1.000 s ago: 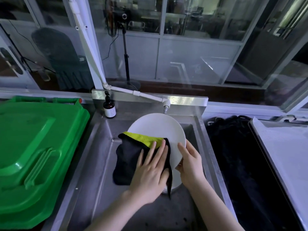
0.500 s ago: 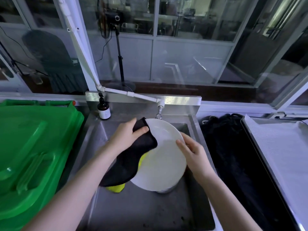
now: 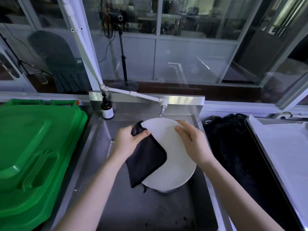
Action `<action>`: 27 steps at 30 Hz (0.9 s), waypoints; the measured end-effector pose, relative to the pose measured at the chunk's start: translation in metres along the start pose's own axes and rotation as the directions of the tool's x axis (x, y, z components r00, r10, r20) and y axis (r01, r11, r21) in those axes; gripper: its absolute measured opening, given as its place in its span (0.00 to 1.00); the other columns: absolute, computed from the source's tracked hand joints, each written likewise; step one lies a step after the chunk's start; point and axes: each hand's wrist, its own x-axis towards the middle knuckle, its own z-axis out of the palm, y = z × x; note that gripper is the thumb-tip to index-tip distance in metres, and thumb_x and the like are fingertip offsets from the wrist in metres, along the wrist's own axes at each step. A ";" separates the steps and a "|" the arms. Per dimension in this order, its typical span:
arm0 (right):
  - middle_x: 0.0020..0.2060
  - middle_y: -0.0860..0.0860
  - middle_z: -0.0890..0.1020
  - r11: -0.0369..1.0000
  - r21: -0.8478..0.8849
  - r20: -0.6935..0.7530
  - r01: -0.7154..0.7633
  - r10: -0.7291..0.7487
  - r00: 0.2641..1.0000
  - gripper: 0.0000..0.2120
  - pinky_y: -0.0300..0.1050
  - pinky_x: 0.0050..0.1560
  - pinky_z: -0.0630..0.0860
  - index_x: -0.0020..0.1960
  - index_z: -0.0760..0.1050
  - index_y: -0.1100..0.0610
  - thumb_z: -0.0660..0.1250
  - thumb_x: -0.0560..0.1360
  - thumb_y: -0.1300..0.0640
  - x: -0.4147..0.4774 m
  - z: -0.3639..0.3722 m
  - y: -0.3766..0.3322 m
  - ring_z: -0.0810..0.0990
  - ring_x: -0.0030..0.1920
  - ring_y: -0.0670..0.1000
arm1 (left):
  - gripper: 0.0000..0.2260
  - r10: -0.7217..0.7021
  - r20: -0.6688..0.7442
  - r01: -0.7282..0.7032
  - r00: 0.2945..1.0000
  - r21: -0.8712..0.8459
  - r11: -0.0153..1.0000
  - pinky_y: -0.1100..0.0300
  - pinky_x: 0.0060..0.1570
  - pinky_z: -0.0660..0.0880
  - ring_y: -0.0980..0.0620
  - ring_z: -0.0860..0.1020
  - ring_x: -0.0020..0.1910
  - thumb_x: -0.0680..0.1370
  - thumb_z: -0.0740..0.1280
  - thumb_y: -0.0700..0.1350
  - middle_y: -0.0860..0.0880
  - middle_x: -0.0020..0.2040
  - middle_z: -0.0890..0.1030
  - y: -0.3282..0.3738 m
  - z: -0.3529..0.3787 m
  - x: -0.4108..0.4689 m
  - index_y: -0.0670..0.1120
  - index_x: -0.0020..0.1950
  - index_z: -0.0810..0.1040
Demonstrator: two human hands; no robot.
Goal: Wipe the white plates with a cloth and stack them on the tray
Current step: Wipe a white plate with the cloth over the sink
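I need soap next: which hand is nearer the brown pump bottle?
Left. The left hand on the black cloth lies just below-right of the brown pump bottle; the right hand sits further right.

I have one view only, the head camera, wide-angle, looking forward and down from close above the steel sink (image 3: 93, 147). Both forearms enter from the bottom edge. The green bin lid (image 3: 33, 147) fills the left, windows cross the top.
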 end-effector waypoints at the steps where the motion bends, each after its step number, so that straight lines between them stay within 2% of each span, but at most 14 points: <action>1: 0.43 0.34 0.83 0.998 0.064 -0.088 -0.013 0.019 0.996 0.13 0.31 0.46 0.72 0.49 0.78 0.38 0.62 0.83 0.55 -0.004 0.002 0.003 0.79 0.46 0.35 | 0.17 -0.088 -0.093 0.078 0.992 -0.104 0.992 0.67 0.27 0.62 0.61 0.65 0.27 0.73 0.75 0.47 0.59 0.25 0.70 -0.005 0.005 -0.008 0.43 0.32 0.71; 3: 0.45 0.37 0.83 0.983 0.170 -0.214 -0.075 0.111 0.970 0.12 0.36 0.47 0.72 0.52 0.79 0.41 0.61 0.84 0.55 -0.012 0.010 0.010 0.79 0.46 0.37 | 0.17 -0.212 -0.179 0.163 0.961 -0.254 0.953 0.70 0.27 0.63 0.64 0.68 0.26 0.75 0.74 0.48 0.60 0.24 0.72 -0.009 0.013 -0.019 0.47 0.31 0.71; 5: 0.47 0.37 0.83 0.971 0.206 -0.222 -0.118 0.164 0.961 0.11 0.36 0.47 0.74 0.55 0.78 0.41 0.60 0.84 0.54 -0.018 0.015 0.016 0.80 0.48 0.37 | 0.17 -0.228 -0.153 0.184 0.962 -0.253 0.950 0.67 0.30 0.65 0.62 0.69 0.28 0.75 0.74 0.48 0.59 0.25 0.73 -0.011 0.010 -0.017 0.46 0.31 0.71; 8: 0.48 0.31 0.82 0.986 0.143 -0.090 -0.081 0.095 0.991 0.12 0.26 0.49 0.72 0.54 0.76 0.36 0.62 0.83 0.54 -0.012 0.005 0.013 0.79 0.51 0.34 | 0.20 -0.051 0.008 0.051 0.999 -0.054 0.997 0.64 0.31 0.62 0.59 0.65 0.28 0.72 0.77 0.47 0.57 0.25 0.68 -0.004 -0.008 -0.004 0.45 0.30 0.67; 11: 0.48 0.35 0.83 0.993 -0.115 0.165 0.040 -0.020 0.986 0.09 0.27 0.50 0.70 0.60 0.79 0.47 0.63 0.83 0.55 0.002 0.001 0.002 0.78 0.51 0.32 | 0.21 0.103 0.242 -0.138 0.965 0.132 0.981 0.61 0.32 0.60 0.58 0.64 0.29 0.68 0.79 0.52 0.56 0.27 0.68 0.011 -0.013 0.007 0.40 0.33 0.72; 13: 0.51 0.41 0.83 0.973 -0.214 0.238 0.089 -0.037 0.971 0.12 0.28 0.51 0.70 0.64 0.79 0.53 0.63 0.82 0.54 0.008 0.003 -0.004 0.78 0.52 0.36 | 0.25 0.123 0.336 -0.189 0.934 0.172 0.967 0.56 0.35 0.60 0.55 0.64 0.33 0.67 0.79 0.57 0.51 0.32 0.69 0.017 -0.013 0.012 0.36 0.37 0.75; 15: 0.53 0.45 0.84 0.989 -0.133 0.129 0.058 -0.041 0.991 0.13 0.29 0.54 0.70 0.64 0.79 0.55 0.63 0.83 0.55 0.010 0.001 -0.006 0.78 0.53 0.38 | 0.23 0.118 0.230 -0.147 0.966 0.115 0.982 0.57 0.35 0.62 0.56 0.66 0.33 0.68 0.78 0.56 0.50 0.32 0.71 0.015 -0.015 0.012 0.38 0.36 0.74; 17: 0.52 0.47 0.84 1.000 0.019 -0.058 -0.015 0.016 0.998 0.12 0.37 0.56 0.73 0.62 0.79 0.56 0.62 0.83 0.55 0.006 0.000 -0.004 0.80 0.54 0.43 | 0.17 0.000 0.022 0.001 1.000 -0.035 0.999 0.56 0.38 0.68 0.55 0.72 0.35 0.72 0.76 0.53 0.47 0.33 0.79 0.006 -0.016 0.004 0.39 0.39 0.77; 19: 0.53 0.48 0.84 0.990 0.114 -0.136 -0.081 0.096 0.986 0.12 0.42 0.56 0.74 0.62 0.79 0.56 0.61 0.84 0.54 0.001 0.004 -0.001 0.80 0.55 0.45 | 0.13 -0.135 -0.089 0.119 0.987 -0.166 0.979 0.53 0.43 0.74 0.54 0.78 0.38 0.74 0.74 0.52 0.47 0.39 0.85 -0.001 -0.014 -0.006 0.43 0.42 0.81; 21: 0.58 0.45 0.82 0.978 0.141 -0.067 -0.155 0.166 0.984 0.15 0.40 0.61 0.73 0.68 0.76 0.55 0.62 0.83 0.53 -0.002 0.007 0.002 0.78 0.61 0.45 | 0.14 -0.116 -0.070 0.108 0.991 -0.105 0.989 0.58 0.39 0.72 0.56 0.76 0.35 0.73 0.75 0.51 0.49 0.34 0.83 -0.006 -0.016 -0.007 0.42 0.38 0.78; 22: 0.57 0.41 0.81 0.982 0.109 -0.010 -0.157 0.159 0.987 0.16 0.34 0.60 0.72 0.69 0.75 0.55 0.62 0.83 0.53 -0.001 0.005 0.003 0.77 0.61 0.42 | 0.15 -0.067 -0.011 0.067 0.998 -0.028 0.997 0.63 0.34 0.67 0.59 0.72 0.31 0.72 0.76 0.50 0.54 0.29 0.78 -0.005 -0.019 -0.007 0.43 0.34 0.75; 24: 0.53 0.38 0.81 0.997 -0.066 0.134 -0.033 0.042 0.990 0.14 0.23 0.53 0.67 0.66 0.78 0.55 0.64 0.82 0.54 0.003 0.005 0.000 0.76 0.55 0.34 | 0.21 0.012 0.163 -0.028 0.987 0.096 0.995 0.66 0.28 0.59 0.61 0.65 0.26 0.69 0.79 0.52 0.58 0.24 0.69 -0.001 -0.022 -0.005 0.44 0.29 0.70; 26: 0.51 0.38 0.80 0.974 -0.198 0.260 0.110 -0.056 0.964 0.13 0.20 0.50 0.66 0.65 0.79 0.55 0.65 0.82 0.54 0.003 0.013 -0.004 0.74 0.51 0.32 | 0.25 0.041 0.295 -0.086 0.955 0.143 0.986 0.62 0.30 0.57 0.58 0.62 0.28 0.66 0.79 0.55 0.56 0.28 0.66 0.003 -0.021 -0.003 0.37 0.32 0.71; 27: 0.49 0.38 0.80 0.969 -0.212 0.284 0.128 -0.065 0.957 0.13 0.22 0.49 0.66 0.64 0.79 0.55 0.65 0.82 0.54 0.003 0.017 -0.005 0.75 0.49 0.33 | 0.26 0.047 0.309 -0.100 0.950 0.156 0.983 0.61 0.30 0.56 0.58 0.61 0.29 0.66 0.79 0.55 0.55 0.29 0.65 0.005 -0.021 -0.003 0.36 0.33 0.71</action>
